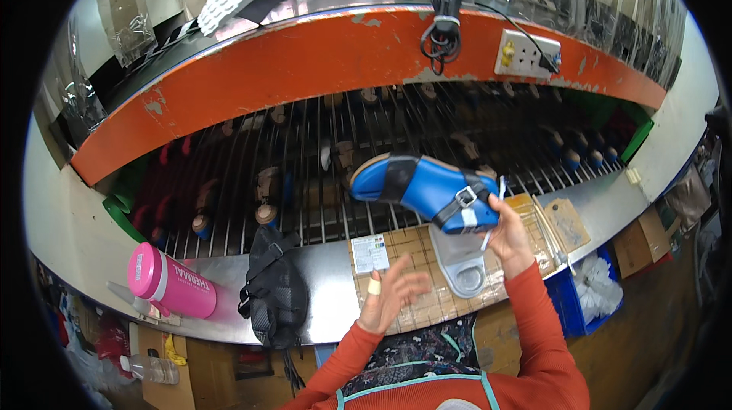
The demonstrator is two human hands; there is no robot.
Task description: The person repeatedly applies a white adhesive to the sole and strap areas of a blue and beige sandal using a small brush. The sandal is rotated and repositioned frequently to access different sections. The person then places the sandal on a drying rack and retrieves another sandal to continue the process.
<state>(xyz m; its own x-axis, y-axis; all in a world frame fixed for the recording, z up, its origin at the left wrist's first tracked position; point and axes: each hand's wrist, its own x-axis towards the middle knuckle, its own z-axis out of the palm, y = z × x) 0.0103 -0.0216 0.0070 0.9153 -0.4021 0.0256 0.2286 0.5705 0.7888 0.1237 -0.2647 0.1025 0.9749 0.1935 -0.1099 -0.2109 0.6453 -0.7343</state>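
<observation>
My right hand (509,236) grips a black-strapped sandal (401,177) on a blue shoe last (438,190) by its heel end. The sandal lies sideways in the air, toe to the left, its silver buckle (466,196) facing me. White strips stick out near the heel. Lower and to the left, my left hand (395,294) has its fingers apart and holds nothing; pale tape wraps its thumb. Under the last and between my hands, a grey plastic holder (464,279) rests on a tape-covered board (412,315), beside a printed paper sheet (370,254).
Beyond the metal ledge (324,288) runs a rack of metal rods (301,181) with several shoes on lasts, below an orange beam (305,48) bearing a socket panel (526,53). A black bag (276,288) and pink thermal jug (179,284) stand left; a blue bin (563,303) stands right.
</observation>
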